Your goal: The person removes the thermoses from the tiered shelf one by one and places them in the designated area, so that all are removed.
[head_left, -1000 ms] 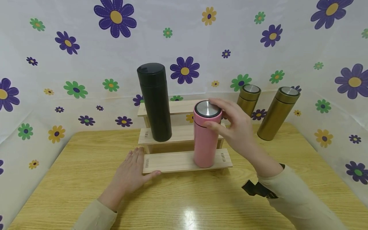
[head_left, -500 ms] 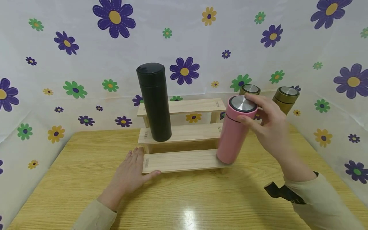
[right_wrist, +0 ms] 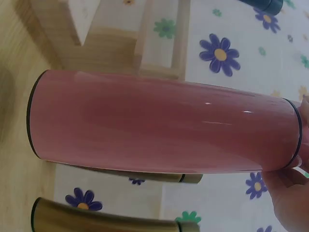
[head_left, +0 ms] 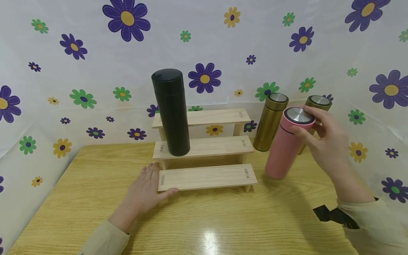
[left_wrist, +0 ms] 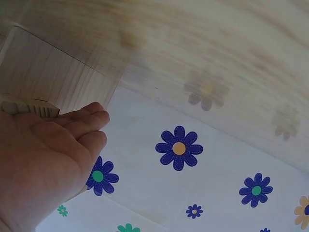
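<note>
My right hand point(head_left: 329, 141) holds a pink thermos flask point(head_left: 285, 148) by its top, thumb and fingers round the lid. The flask is right of the three-tier wooden rack point(head_left: 207, 177), apart from it; whether its base touches the table I cannot tell. In the right wrist view the pink flask point(right_wrist: 164, 123) spans the picture. My left hand point(head_left: 141, 193) lies flat on the table against the rack's left end, its fingers straight, the thumb at the bottom shelf's front edge. On the middle shelf's left part a tall black flask point(head_left: 172, 113) stands upright.
Behind the pink flask stand two gold flasks, one gold flask point(head_left: 271, 122) plainly visible, the other gold flask point(head_left: 319, 101) partly hidden by the flask and right hand. A flowered cloth point(head_left: 204, 42) hangs behind the wooden table point(head_left: 191, 223).
My right hand has carried the pink flask from the bottom shelf's right part out to the right, past the rack's end. The left hand, rack and black flask stay put.
</note>
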A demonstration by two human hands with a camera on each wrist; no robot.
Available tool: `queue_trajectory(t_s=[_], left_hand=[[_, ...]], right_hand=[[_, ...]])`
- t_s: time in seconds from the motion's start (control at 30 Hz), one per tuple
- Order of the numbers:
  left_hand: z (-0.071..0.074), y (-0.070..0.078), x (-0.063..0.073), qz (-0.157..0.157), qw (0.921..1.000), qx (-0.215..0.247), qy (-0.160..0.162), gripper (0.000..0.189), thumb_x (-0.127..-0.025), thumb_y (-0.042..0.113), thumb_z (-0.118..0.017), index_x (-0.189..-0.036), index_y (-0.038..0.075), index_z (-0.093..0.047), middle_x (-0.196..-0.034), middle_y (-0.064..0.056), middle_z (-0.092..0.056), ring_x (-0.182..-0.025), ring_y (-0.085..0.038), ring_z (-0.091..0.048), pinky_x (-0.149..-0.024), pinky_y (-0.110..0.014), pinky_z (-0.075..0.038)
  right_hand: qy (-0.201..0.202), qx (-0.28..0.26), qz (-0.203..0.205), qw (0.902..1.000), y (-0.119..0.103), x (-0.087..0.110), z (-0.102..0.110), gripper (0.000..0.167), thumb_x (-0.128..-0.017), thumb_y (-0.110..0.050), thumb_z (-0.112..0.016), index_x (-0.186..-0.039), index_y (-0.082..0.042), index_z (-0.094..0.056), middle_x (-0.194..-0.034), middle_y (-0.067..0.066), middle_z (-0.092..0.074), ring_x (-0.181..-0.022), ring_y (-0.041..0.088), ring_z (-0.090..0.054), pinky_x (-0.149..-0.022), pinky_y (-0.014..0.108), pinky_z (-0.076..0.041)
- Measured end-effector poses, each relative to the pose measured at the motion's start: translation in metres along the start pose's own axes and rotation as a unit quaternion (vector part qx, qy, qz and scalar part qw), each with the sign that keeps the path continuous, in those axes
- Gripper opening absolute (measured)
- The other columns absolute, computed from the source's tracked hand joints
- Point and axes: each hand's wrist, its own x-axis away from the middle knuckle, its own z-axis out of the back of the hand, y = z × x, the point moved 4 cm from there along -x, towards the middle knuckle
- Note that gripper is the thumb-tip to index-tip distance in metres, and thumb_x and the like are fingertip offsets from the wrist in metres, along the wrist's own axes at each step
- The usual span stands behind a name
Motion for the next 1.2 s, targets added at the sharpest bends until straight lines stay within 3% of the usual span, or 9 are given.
queue_trajectory(t_s=[0.37, 0.63, 0.93, 1.2], left_hand=[[0.001, 0.000, -0.003, -0.003, 1.0000, 0.002, 0.005, 0.116, -0.080, 0.082, -0.038, -0.144, -0.013, -0.022, -0.150, -0.028, -0.027, -0.140, -0.039, -0.023, -0.115, -0.047, -0.016], [0.002, 0.000, -0.003, -0.003, 1.0000, 0.002, 0.005, 0.115, -0.080, 0.081, -0.038, -0.144, -0.013, -0.023, -0.149, -0.028, -0.028, -0.139, -0.039, -0.024, -0.115, -0.047, -0.017], [0.001, 0.000, -0.002, 0.001, 1.0000, 0.005, 0.002, 0.116, -0.079, 0.082, -0.038, -0.145, -0.012, -0.022, -0.150, -0.027, -0.027, -0.140, -0.038, -0.023, -0.115, -0.047, -0.017], [0.000, -0.001, -0.001, 0.003, 1.0000, 0.008, 0.001, 0.115, -0.080, 0.082, -0.037, -0.145, -0.012, -0.022, -0.150, -0.027, -0.027, -0.140, -0.039, -0.023, -0.115, -0.047, -0.017]], right_hand=[[0.031, 0.055, -0.076, 0.9951, 0.041, 0.002, 0.020, 0.056, -0.086, -0.014, -0.072, -0.137, -0.006, -0.052, -0.129, 0.011, -0.052, -0.113, 0.002, -0.051, -0.093, 0.010, -0.041], [0.075, 0.048, -0.071, 0.9935, 0.061, 0.003, 0.030, 0.055, -0.082, -0.005, -0.074, -0.133, 0.000, -0.054, -0.127, 0.011, -0.055, -0.114, 0.004, -0.051, -0.094, 0.013, -0.043], [0.099, 0.094, -0.101, 0.9855, 0.079, 0.006, 0.042, 0.054, -0.085, -0.017, -0.073, -0.134, -0.004, -0.054, -0.128, 0.013, -0.054, -0.117, 0.004, -0.048, -0.098, 0.016, -0.041], [0.102, 0.095, -0.130, 0.9817, 0.088, 0.008, 0.046, 0.055, -0.087, -0.019, -0.071, -0.136, -0.004, -0.052, -0.130, 0.014, -0.051, -0.121, 0.008, -0.046, -0.101, 0.019, -0.039]])
